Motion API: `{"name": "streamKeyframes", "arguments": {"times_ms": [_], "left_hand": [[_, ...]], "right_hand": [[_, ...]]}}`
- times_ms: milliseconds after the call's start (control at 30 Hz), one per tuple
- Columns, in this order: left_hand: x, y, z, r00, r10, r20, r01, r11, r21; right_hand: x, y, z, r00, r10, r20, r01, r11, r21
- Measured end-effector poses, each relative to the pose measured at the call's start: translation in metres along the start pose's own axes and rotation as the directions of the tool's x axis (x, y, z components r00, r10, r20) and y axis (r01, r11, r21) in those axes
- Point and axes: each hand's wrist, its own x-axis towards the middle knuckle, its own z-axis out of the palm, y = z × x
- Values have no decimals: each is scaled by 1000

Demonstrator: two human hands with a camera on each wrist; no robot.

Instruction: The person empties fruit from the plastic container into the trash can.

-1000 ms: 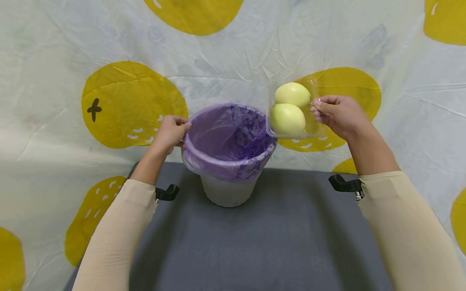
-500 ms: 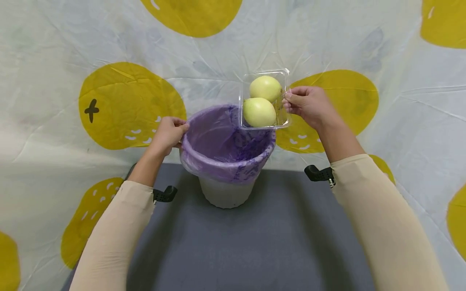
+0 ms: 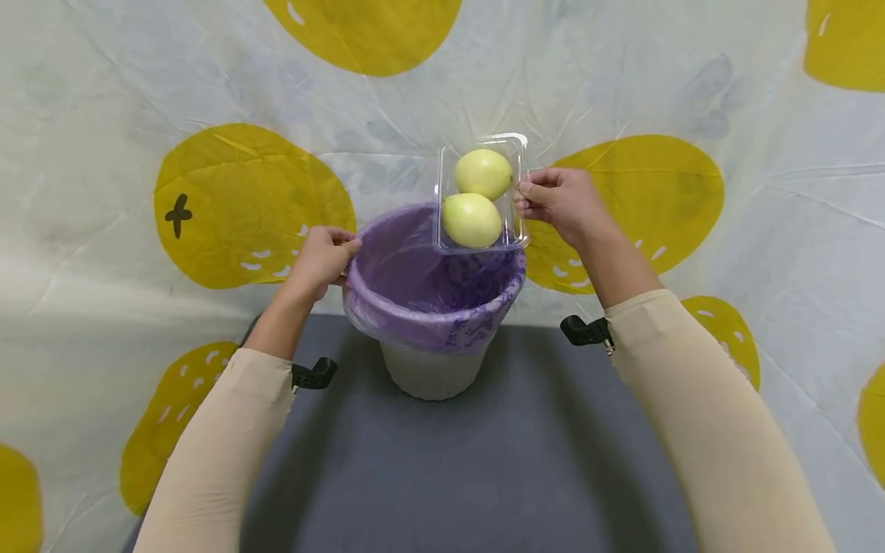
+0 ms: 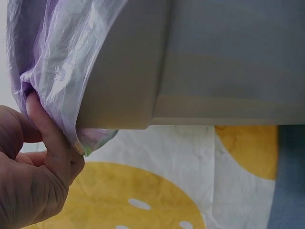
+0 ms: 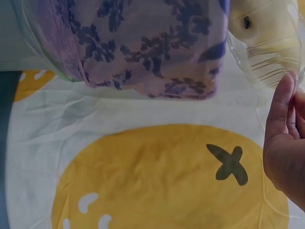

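Pinching clear tray (image 3: 508, 229), right fingers (image 5: 282, 102) together, left fingers (image 4: 49, 128) gripping purple bag (image 3: 423, 326)

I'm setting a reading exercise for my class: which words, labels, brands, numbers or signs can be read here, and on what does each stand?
None: no word, label, brand or number can be read.
Dark cross-shaped mark, on the yellow shape of the patterned cloth: printed decoration, it seems, not lettering.
Clear tray, yellow fruits, purple bag and bin: no readable text.
Black wrist fittings: too small to tell.
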Motion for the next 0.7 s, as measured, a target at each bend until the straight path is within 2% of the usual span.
{"name": "streamKeyframes", "arguments": {"times_ms": [700], "left_hand": [[-2, 0, -1, 1000, -2, 7, 2, 1000, 7]], "right_hand": [[10, 8, 15, 994, -102, -27, 97, 986, -136]]}}
